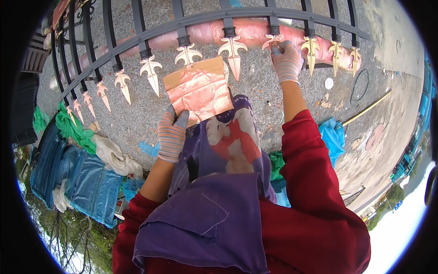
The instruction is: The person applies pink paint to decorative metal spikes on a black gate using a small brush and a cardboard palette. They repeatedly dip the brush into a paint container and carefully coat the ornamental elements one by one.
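Note:
My left hand [172, 135], in a striped knit glove, grips the lower left corner of a creased cardboard piece [200, 91] with a shiny copper-coloured face. Its thumb lies on top. My right hand [287, 64], gloved the same way, is closed at a spearhead finial [272, 38] of a dark metal fence panel [200, 19]. The fingers cover that finial's lower part, and whatever they pinch is hidden. Beside it on the left hangs a pale copper finial [232, 52]; on the right is a gold-coloured finial [310, 51].
A long roll wrapped in pink plastic film [200, 34] lies under the bars. Blue plastic sheeting [91, 182], a green cloth [75, 128] and a whitish cloth [114, 157] lie at left. On the right are a blue bag [333, 137], a thin stick [367, 108] and a dark wire loop [360, 86].

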A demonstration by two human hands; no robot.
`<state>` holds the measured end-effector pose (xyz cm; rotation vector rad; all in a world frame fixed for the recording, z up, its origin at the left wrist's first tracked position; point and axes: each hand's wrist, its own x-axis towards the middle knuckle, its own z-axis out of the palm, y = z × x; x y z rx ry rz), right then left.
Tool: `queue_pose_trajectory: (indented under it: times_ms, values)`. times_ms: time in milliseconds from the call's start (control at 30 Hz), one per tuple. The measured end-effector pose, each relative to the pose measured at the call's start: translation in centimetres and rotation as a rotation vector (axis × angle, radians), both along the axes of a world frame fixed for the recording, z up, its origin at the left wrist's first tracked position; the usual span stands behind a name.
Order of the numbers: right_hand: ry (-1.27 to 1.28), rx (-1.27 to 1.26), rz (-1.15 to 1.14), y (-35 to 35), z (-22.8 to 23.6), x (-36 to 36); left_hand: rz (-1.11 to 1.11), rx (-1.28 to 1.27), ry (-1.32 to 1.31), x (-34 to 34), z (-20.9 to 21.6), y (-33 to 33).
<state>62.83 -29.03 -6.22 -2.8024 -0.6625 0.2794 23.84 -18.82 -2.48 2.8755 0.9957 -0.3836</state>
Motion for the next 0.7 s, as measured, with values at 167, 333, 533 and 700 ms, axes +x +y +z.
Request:
queue_pose_trajectory:
  times_ms: [167, 333, 533, 700]
  values:
    - [0.158, -0.057, -0.104, -4.1, -0.2, -1.3, 0.03, -0.114, -0.15, 0.4, 2.9, 0.4]
    - [0.019, 0.11, -0.06, -2.4, -0.2, 1.3, 0.457, -0.583, -0.435, 0.1, 3.8, -0.2]
    - [0.067, -0.139, -0.01, -1.2, 0.3, 1.6, 0.308, -0.394, -0.456, -1.2, 3.4, -0.3]
    - [0.075, 0.189, -0.114, -3.6, 0.9, 0.6, 0.565, -0.681, -0.545, -1.6, 4.0, -0.7]
